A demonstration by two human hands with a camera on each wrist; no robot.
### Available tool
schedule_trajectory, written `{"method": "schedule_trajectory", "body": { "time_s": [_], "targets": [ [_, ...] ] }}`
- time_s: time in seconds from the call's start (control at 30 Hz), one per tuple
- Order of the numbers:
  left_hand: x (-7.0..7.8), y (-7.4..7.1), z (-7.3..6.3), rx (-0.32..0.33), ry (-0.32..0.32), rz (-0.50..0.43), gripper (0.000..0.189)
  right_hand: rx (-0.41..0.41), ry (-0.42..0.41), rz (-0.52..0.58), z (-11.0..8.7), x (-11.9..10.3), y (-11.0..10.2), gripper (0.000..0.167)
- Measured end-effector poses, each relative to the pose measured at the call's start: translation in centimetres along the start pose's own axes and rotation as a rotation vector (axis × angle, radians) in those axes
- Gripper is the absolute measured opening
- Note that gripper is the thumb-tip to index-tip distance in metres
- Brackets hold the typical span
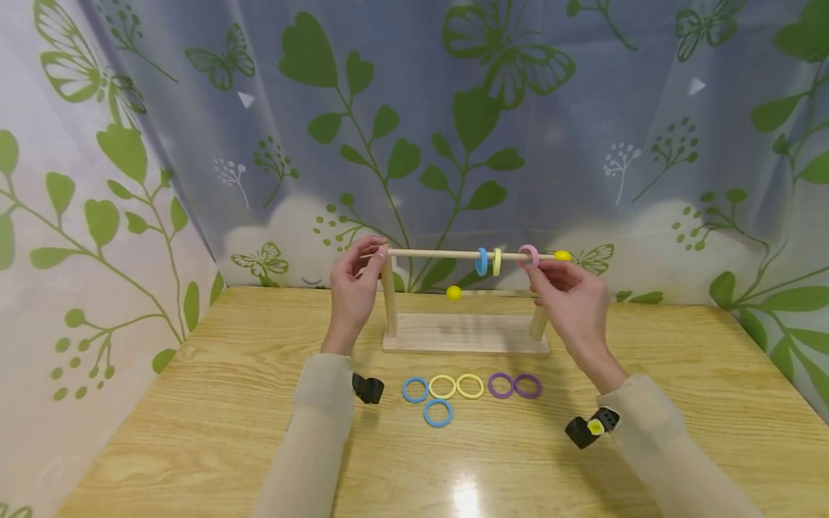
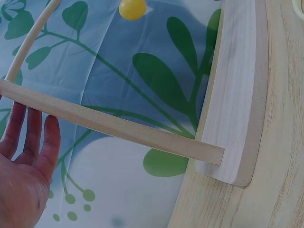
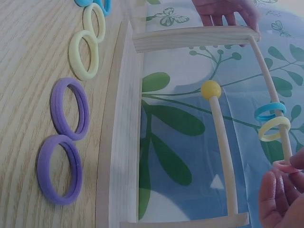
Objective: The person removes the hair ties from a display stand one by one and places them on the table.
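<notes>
1. So the pink soft-looking ring (image 1: 535,255) is in the right hand (image 1: 576,295), pinched between thumb and fingers. It's up at the round wooden top rod (image 1: 434,253), near the yellow ball (image 1: 563,256) on its end, and the rod seems to run through it.
2. Left hand (image 1: 355,284) is well apart from that ring, at the other end, thumb and fingers gripping the top of the square wooden post (image 1: 390,306).
3. Between the hands, a blue ring (image 1: 481,262) and a pale yellow ring (image 1: 496,263) hang on the same rod, left of the pink one.
4. Below the hands, in front of the flat wooden base (image 1: 466,334), two blue, two pale yellow and two purple rings (image 3: 57,107) lie on the table (image 1: 194,403).
</notes>
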State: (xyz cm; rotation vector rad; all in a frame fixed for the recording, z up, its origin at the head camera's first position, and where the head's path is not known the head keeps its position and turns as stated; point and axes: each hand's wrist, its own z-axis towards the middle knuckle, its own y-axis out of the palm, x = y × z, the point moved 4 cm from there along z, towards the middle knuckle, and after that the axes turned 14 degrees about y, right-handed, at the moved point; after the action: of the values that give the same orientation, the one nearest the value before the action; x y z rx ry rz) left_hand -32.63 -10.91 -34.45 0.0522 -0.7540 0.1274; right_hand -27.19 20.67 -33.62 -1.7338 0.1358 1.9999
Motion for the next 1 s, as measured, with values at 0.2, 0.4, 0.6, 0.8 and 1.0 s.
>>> {"method": "schedule_trajectory", "body": {
  "time_s": [0.2,0.4,0.6,0.8,1.0],
  "targets": [
    [-0.1,0.0,0.0,0.005,-0.014,-0.002,0.022,-0.003,0.026,0.031,0.1,0.0,-0.6,0.028],
    [0.0,0.1,0.0,0.009,-0.021,-0.002,0.023,0.012,0.055,0.054,0.3,0.2,-1.2,0.030],
    [0.0,0.0,0.0,0.002,-0.001,0.007,0.021,0.014,0.074,0.066,0.3,0.4,-1.8,0.029],
    [0.2,0.0,0.0,0.001,0.007,0.002,0.021,0.034,0.084,0.080,0.4,0.4,-2.3,0.028],
    [0.2,0.0,0.0,0.005,0.002,-0.005,0.022,0.052,0.066,0.077,0.5,0.3,-2.8,0.027]
  ]
}}
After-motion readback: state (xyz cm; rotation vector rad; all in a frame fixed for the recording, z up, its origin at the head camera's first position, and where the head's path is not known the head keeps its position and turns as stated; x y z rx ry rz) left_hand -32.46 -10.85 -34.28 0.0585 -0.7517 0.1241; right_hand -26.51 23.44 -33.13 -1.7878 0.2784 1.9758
